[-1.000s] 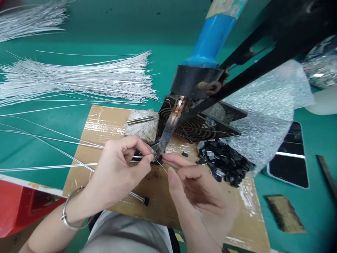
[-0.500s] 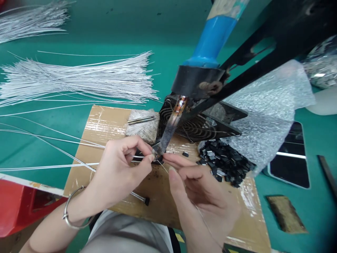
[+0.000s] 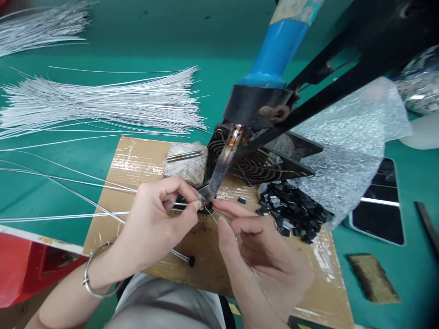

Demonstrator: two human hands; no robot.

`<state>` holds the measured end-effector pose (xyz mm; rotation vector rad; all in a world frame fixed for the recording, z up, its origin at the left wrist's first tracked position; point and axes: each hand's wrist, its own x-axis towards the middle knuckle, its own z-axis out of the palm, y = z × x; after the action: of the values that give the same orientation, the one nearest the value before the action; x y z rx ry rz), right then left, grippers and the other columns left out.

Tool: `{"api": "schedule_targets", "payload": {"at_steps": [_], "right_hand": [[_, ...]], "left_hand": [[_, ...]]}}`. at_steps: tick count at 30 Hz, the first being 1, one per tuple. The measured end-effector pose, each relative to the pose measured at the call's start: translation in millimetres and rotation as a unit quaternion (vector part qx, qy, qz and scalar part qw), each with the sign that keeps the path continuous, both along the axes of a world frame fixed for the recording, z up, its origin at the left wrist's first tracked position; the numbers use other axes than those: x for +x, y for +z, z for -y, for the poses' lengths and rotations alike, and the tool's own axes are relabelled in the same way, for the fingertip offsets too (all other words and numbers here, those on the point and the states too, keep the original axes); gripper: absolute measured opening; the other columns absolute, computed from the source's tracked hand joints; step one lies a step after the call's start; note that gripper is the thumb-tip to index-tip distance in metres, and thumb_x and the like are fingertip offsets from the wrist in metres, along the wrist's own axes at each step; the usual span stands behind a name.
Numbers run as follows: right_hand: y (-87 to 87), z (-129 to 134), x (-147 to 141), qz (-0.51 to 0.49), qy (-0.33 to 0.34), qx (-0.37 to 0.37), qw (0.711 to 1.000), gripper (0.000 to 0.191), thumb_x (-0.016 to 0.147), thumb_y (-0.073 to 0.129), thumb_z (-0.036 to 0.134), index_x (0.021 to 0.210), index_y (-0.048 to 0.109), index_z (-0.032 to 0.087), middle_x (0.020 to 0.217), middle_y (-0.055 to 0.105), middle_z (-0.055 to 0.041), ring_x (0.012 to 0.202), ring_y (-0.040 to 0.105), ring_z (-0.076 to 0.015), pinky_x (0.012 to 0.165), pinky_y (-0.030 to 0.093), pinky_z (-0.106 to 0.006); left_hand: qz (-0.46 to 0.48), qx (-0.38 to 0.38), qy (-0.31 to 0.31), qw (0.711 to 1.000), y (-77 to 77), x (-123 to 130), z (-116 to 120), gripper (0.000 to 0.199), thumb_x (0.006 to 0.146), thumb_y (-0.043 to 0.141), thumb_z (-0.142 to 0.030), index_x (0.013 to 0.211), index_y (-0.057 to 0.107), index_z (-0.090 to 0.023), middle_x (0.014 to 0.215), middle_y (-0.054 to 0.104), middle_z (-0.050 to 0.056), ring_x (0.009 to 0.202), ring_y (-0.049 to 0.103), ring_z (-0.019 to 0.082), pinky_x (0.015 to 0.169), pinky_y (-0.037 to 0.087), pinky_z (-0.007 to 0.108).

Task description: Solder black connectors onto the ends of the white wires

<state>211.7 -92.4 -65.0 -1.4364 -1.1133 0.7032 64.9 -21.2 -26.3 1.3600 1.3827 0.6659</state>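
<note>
My left hand [image 3: 161,224] pinches the end of a white wire [image 3: 180,204] right below the tip of a soldering iron [image 3: 222,169]. Between thumb and fingers, my right hand [image 3: 264,256] holds thin solder wire [image 3: 213,215]. The solder's far end reaches the iron tip, and its tail runs down across the palm. What exactly sits at the tip is mostly hidden by my fingertips. The iron, with its blue handle, is fixed on a black metal arm [image 3: 329,82]. A finished-looking wire end with a black connector [image 3: 191,261] lies beneath my left hand.
Bundled white wires [image 3: 103,103] lie at the back left. A black fan [image 3: 260,160] stands behind the iron, near a pile of small black parts [image 3: 295,210] and bubble wrap [image 3: 350,141]. Cardboard [image 3: 133,155] covers the work spot. A phone [image 3: 377,214] and brown sponge [image 3: 373,278] lie right.
My right hand has shifted very slightly, its thumb a little to the left along the solder wire. The left hand and the iron are as they were.
</note>
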Motion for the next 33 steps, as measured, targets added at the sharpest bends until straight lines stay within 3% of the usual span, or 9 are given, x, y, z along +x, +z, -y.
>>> {"api": "schedule_targets", "payload": {"at_steps": [11,33], "right_hand": [[-3.2,-0.8,2.4,-0.005,0.013,0.02,1.0,0.021,0.091,0.075,0.007,0.082,0.065,0.023,0.113,0.085,-0.002,0.105,0.082,-0.0175,0.093,0.063,-0.023],[-4.1,-1.5,1.5,0.005,0.012,0.011,1.0,0.019,0.093,0.074,0.011,0.083,0.064,0.024,0.113,0.085,0.0,0.107,0.082,-0.016,0.093,0.062,-0.023]], "left_hand": [[0.01,-0.001,0.004,1.0,-0.2,0.4,0.7,0.01,0.084,0.067,-0.022,0.075,0.07,-0.02,0.083,0.076,0.004,0.077,0.068,0.02,0.062,0.04,0.032],[0.008,-0.002,0.011,1.0,-0.4,0.4,0.3,0.009,0.082,0.068,-0.023,0.074,0.071,-0.02,0.08,0.075,0.005,0.075,0.066,0.02,0.062,0.041,0.032]]}}
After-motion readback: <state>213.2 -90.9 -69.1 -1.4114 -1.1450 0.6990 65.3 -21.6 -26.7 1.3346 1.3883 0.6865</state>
